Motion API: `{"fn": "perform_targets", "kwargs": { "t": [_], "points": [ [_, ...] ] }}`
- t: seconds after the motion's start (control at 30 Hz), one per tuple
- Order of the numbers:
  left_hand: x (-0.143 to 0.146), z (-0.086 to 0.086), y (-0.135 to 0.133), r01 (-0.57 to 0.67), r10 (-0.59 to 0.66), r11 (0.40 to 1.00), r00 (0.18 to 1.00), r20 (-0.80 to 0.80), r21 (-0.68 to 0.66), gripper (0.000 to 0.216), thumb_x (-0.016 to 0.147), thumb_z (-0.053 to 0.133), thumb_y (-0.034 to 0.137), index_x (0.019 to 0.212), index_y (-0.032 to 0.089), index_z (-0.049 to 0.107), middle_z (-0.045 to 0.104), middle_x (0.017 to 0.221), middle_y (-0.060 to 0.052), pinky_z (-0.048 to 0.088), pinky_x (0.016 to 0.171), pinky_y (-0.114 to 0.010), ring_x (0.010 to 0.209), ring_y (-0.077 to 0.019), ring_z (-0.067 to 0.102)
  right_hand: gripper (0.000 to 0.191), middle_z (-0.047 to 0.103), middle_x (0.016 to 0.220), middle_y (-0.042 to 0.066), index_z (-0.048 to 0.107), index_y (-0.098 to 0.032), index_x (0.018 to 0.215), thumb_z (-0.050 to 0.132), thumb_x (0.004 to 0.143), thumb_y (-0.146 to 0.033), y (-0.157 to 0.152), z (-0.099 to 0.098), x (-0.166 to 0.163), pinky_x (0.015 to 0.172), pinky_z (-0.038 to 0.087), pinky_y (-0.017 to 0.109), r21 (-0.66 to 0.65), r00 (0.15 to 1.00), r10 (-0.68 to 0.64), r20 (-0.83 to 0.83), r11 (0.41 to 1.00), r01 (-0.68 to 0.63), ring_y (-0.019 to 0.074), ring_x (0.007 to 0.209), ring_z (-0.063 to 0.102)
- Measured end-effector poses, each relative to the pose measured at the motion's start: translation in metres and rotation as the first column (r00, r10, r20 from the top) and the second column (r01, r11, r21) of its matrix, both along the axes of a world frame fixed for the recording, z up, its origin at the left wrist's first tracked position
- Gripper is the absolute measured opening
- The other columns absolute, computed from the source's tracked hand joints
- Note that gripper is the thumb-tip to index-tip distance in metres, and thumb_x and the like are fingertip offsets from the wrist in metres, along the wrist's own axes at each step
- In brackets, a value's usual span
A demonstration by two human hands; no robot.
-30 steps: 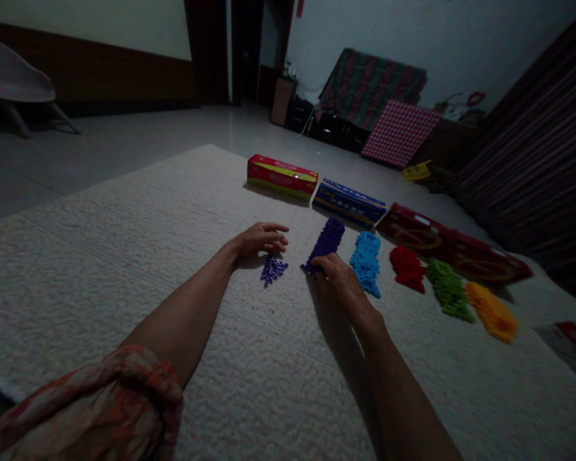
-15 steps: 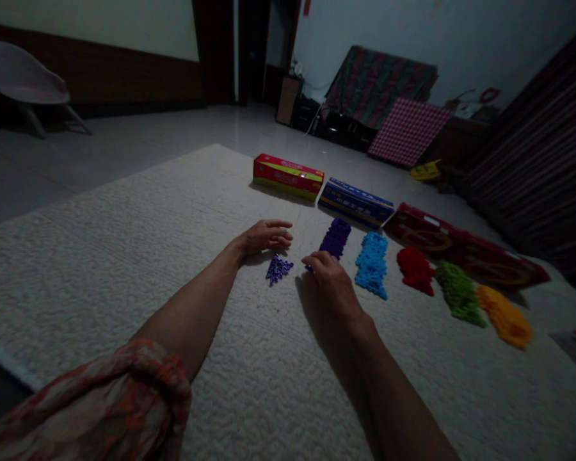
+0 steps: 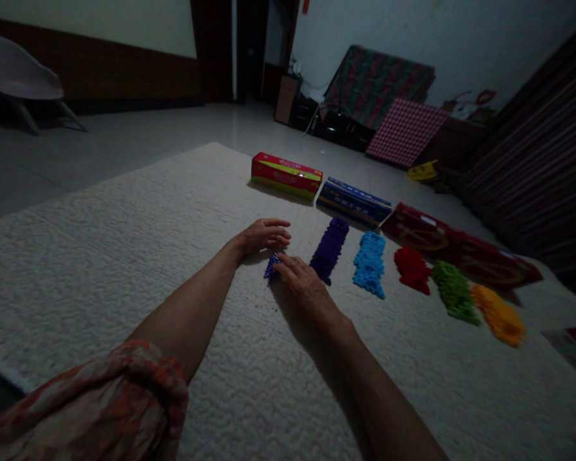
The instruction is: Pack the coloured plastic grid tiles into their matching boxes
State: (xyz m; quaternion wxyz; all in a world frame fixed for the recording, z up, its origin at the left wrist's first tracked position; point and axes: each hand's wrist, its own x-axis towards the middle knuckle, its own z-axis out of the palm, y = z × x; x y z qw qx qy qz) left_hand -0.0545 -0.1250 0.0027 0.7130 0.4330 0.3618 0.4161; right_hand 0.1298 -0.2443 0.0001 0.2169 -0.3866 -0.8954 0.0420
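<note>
My left hand (image 3: 264, 235) rests on the white rug (image 3: 125, 256), its fingers loosely stretched to the right with nothing in them. Just below it lies a small purple cluster of plastic pieces (image 3: 270, 267). My right hand (image 3: 301, 283) reaches in from the right. Its fingers are pressed together, their tips on the cluster, pinching a purple piece that is mostly hidden. A longer purple pile (image 3: 330, 248) lies just right of that hand.
Right of the purple pile lie blue (image 3: 369, 264), red (image 3: 411, 270), green (image 3: 454, 291) and orange (image 3: 499, 315) piles in a row. Behind them sit a red box (image 3: 286, 175), a blue box (image 3: 354, 202) and a flat red box (image 3: 461, 246). A chair (image 3: 14, 77) stands far left.
My right hand has moved left from the near end of the long purple pile to the small purple cluster, now partly covering it. My left hand has stayed in place.
</note>
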Motion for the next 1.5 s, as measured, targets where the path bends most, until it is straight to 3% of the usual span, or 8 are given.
{"fn": "perform_targets", "kwargs": {
  "t": [0.1,0.37,0.6,0.77,0.93,1.07,1.27,1.5],
  "points": [
    [0.000,-0.001,0.000,-0.001,0.001,1.000,1.000,-0.006,0.008,0.030,0.083,0.069,0.010,0.113,0.011,0.064,0.073,0.085,-0.009,0.053,0.069,-0.030,0.070,-0.0154,0.070,0.041,0.055,0.147,0.012,0.057,-0.020,0.135,0.050,0.096,-0.010,-0.006,-0.004,-0.011,0.105,0.046,0.048,-0.058,0.999,0.029,0.028,0.998,-0.028,0.0274,0.131,0.049],
    [0.001,0.001,-0.002,-0.019,0.019,1.000,0.999,-0.035,0.010,0.029,0.084,0.068,0.011,0.113,0.012,0.065,0.073,0.085,-0.009,0.054,0.070,-0.029,0.070,-0.0151,0.070,0.031,0.064,0.128,0.012,0.067,-0.017,0.122,0.055,0.095,-0.008,-0.008,-0.001,-0.015,0.100,0.048,0.041,-0.117,0.999,0.008,-0.039,0.993,-0.012,0.0231,0.112,0.057],
    [0.001,0.003,-0.003,-0.024,0.024,1.000,0.999,-0.028,0.011,0.028,0.084,0.067,0.009,0.112,0.010,0.065,0.074,0.085,-0.010,0.054,0.069,-0.030,0.070,-0.0159,0.070,0.027,0.069,0.116,0.011,0.068,-0.020,0.118,0.053,0.097,-0.012,-0.002,-0.004,-0.011,0.097,0.050,0.042,-0.027,0.979,0.022,-0.202,0.999,-0.028,0.0235,0.109,0.060],
    [0.000,0.001,-0.003,-0.024,0.024,1.000,1.000,-0.018,0.011,0.027,0.084,0.067,0.009,0.111,0.010,0.065,0.074,0.085,-0.009,0.054,0.070,-0.030,0.070,-0.0164,0.071,0.032,0.067,0.106,0.012,0.069,-0.019,0.115,0.045,0.096,-0.010,0.012,0.012,0.018,0.086,0.053,0.036,0.059,0.934,-0.104,-0.341,0.990,0.131,0.0224,0.100,0.064],
    [0.000,-0.001,0.001,-0.028,0.027,1.000,0.999,-0.033,-0.001,0.027,0.085,0.067,0.009,0.112,0.011,0.066,0.074,0.087,-0.011,0.054,0.073,-0.032,0.071,-0.0166,0.071,0.028,0.069,0.094,0.009,0.069,-0.017,0.111,0.052,0.089,-0.013,0.017,0.034,0.051,0.077,0.051,0.034,-0.093,0.929,-0.313,-0.198,0.949,0.301,0.0212,0.083,0.064],
    [0.000,-0.001,0.001,-0.027,0.027,1.000,0.999,-0.042,-0.003,0.026,0.085,0.067,0.011,0.111,0.011,0.066,0.074,0.087,-0.011,0.054,0.074,-0.032,0.072,-0.0163,0.071,0.023,0.072,0.098,0.008,0.069,-0.018,0.105,0.053,0.089,-0.013,0.013,0.040,0.059,0.078,0.049,0.033,-0.186,0.937,-0.338,-0.092,0.930,0.317,0.0201,0.085,0.065],
    [0.001,0.003,-0.003,-0.021,0.021,1.000,0.998,-0.052,0.006,0.024,0.085,0.067,0.011,0.109,0.013,0.065,0.073,0.085,-0.008,0.054,0.072,-0.030,0.071,-0.0159,0.071,0.027,0.068,0.097,0.012,0.072,-0.016,0.107,0.049,0.093,-0.012,0.011,0.034,0.050,0.080,0.047,0.032,-0.152,0.942,-0.329,0.063,0.930,0.335,0.0211,0.088,0.063],
    [0.000,0.002,-0.002,-0.015,0.015,1.000,0.999,-0.033,-0.002,0.023,0.086,0.067,0.012,0.109,0.012,0.065,0.074,0.085,-0.009,0.054,0.073,-0.031,0.071,-0.0159,0.071,0.029,0.062,0.097,0.009,0.072,-0.020,0.108,0.047,0.094,-0.012,0.010,0.025,0.046,0.076,0.047,0.030,-0.094,0.930,-0.361,0.077,0.926,0.367,0.0193,0.084,0.060]
  ]
}}
